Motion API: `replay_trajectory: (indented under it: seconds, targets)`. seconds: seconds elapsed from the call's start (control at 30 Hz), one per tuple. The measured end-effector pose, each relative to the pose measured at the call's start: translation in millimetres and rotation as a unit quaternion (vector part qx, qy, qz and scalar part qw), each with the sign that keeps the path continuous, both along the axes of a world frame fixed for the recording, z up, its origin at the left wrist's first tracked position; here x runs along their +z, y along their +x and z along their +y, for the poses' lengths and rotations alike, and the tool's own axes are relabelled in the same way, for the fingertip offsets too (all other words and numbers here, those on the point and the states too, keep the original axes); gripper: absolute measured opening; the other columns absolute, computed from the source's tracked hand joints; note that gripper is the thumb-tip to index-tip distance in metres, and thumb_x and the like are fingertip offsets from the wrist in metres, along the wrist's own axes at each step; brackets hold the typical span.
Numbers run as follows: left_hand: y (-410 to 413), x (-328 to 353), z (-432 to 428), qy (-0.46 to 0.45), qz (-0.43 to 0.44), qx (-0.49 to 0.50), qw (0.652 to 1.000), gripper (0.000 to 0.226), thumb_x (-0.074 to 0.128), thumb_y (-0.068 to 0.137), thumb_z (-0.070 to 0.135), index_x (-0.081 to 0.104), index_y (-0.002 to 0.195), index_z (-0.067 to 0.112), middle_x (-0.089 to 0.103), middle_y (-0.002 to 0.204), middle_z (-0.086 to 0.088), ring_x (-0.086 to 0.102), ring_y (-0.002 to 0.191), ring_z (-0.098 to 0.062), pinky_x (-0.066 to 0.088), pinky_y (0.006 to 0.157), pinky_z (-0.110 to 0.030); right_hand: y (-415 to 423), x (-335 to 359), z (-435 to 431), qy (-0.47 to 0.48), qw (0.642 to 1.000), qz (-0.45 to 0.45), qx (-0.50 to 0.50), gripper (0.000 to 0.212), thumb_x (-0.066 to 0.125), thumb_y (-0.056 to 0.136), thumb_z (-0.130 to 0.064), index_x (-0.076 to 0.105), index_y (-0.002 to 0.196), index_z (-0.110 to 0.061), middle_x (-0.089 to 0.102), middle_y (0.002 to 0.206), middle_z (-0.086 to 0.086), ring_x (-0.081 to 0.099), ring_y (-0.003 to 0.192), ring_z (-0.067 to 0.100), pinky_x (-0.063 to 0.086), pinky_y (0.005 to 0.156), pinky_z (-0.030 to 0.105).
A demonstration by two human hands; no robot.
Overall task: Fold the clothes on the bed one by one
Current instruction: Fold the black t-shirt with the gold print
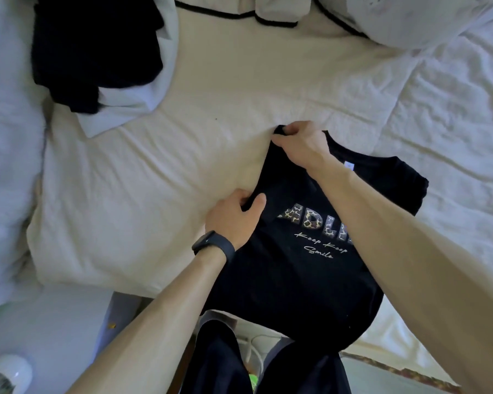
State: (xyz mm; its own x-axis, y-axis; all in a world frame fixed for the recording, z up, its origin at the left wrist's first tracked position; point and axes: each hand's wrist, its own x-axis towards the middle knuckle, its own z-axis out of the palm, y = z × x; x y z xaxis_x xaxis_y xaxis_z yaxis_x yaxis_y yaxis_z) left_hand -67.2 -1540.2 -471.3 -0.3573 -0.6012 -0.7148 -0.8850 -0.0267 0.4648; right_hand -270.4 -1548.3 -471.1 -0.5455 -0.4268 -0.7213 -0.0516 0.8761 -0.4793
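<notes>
A black T-shirt point(293, 277) with leopard-print letters and white script lies face up on the cream bed sheet point(160, 177), its hem hanging over the near edge. My left hand point(235, 214), with a black band on the wrist, pinches the shirt's left edge at chest height. My right hand point(299, 143) reaches across and grips the left shoulder corner at the top. The right sleeve point(410, 189) lies spread out flat.
A pile of black point(94, 52) and white clothes point(143, 98) sits at the back left. A rumpled white duvet point(453, 123) covers the right side, and pillows point(396, 15) lie at the head. Below the bed edge are a white object point(9, 371) and my dark trousers point(217, 365).
</notes>
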Motion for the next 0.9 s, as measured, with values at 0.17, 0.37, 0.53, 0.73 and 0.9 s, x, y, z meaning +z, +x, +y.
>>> replay_trajectory:
  seconds: [0.17, 0.37, 0.53, 0.73, 0.9]
  targets:
    - [-12, -12, -5, -0.105, 0.077, -0.025, 0.991, 0.035, 0.058, 0.095, 0.036, 0.054, 0.125, 0.017, 0.063, 0.116, -0.001, 0.061, 0.106, -0.025, 0.053, 0.088, -0.041, 46, 6, 52, -0.016, 0.961, 0.275, 0.014, 0.044, 0.055, 0.096, -0.039, 0.052, 0.136, -0.019, 0.055, 0.138, 0.001, 0.049, 0.125, 0.026, 0.043, 0.092, 0.039]
    - [-60, -37, -35, -0.325, 0.066, -0.496, 0.803, 0.06, 0.022, 0.103, 0.044, 0.011, 0.16, 0.029, 0.004, 0.168, 0.002, 0.006, 0.154, -0.018, 0.005, 0.121, -0.054, 115, -29, 137, 0.016, 0.925, 0.339, 0.173, 0.061, 0.039, 0.105, -0.041, 0.026, 0.161, -0.02, 0.014, 0.17, 0.007, 0.009, 0.158, 0.024, 0.018, 0.124, 0.054]
    - [-61, -57, -52, -0.336, -0.005, -0.506, 0.795, 0.063, 0.016, 0.102, 0.055, -0.01, 0.157, 0.036, -0.017, 0.166, 0.004, -0.011, 0.154, -0.016, -0.006, 0.12, -0.058, 118, -32, 156, 0.052, 0.928, 0.329, 0.167, 0.066, 0.034, 0.106, -0.05, 0.018, 0.163, -0.021, 0.002, 0.171, 0.009, -0.004, 0.158, 0.024, 0.009, 0.125, 0.057]
    - [0, -38, 16, -0.306, 0.068, -0.536, 0.784, 0.066, 0.023, 0.1, 0.055, 0.01, 0.16, 0.033, -0.003, 0.168, 0.002, 0.001, 0.155, -0.021, -0.008, 0.12, -0.055, 107, -6, 215, 0.108, 0.936, 0.333, -0.037, 0.068, 0.036, 0.106, -0.049, 0.008, 0.164, -0.028, -0.01, 0.171, 0.007, -0.01, 0.157, 0.022, 0.0, 0.125, 0.056]
    - [43, -35, 51, -0.275, 0.035, -0.501, 0.82, 0.065, 0.028, 0.099, 0.052, 0.014, 0.159, 0.034, 0.007, 0.168, -0.001, 0.008, 0.154, -0.024, 0.008, 0.12, -0.06, 95, 2, 282, 0.099, 0.974, 0.202, 0.018, 0.066, 0.025, 0.106, -0.055, 0.004, 0.164, -0.032, -0.006, 0.171, -0.005, -0.009, 0.157, 0.012, 0.0, 0.127, 0.05]
